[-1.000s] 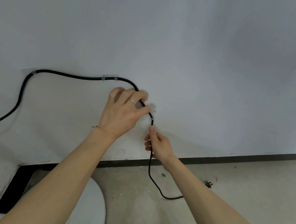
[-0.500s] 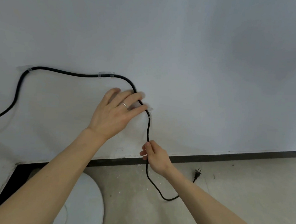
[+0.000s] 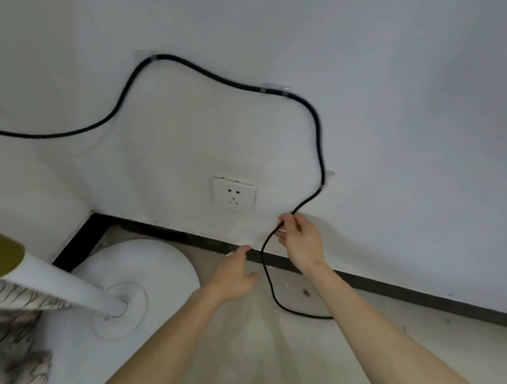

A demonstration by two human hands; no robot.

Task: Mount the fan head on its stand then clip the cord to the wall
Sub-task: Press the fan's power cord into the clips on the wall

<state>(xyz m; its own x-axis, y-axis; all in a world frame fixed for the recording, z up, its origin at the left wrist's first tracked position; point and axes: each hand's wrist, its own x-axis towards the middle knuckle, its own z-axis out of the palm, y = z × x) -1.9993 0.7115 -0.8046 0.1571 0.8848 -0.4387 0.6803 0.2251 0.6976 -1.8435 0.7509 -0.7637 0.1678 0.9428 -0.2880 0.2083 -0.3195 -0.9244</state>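
At the lower left of the frame the fan's round white base [image 3: 140,277] sits on the floor [image 3: 386,333] with its white pole [image 3: 62,287] rising toward the camera; the fan head is out of view, so I cannot tell whether it is mounted. In the lower middle, the left hand [image 3: 235,275] hovers above the floor with its grip spread and holding nothing, just left of the hanging cord [image 3: 229,82]. A little higher and to the right, the right hand [image 3: 301,239] has its grip pinching the cord below the lowest clip. Below that hand the cord loops down onto the floor; its plug is not visible.

Farther back, on the wall [image 3: 401,82], the cord runs through 3 clear clips: upper left [image 3: 153,58], upper middle [image 3: 275,89] and right of center [image 3: 325,180]. The clipping looks largely done, in my judgement. A wall socket [image 3: 233,194] at center is unused.

No containers are in view.
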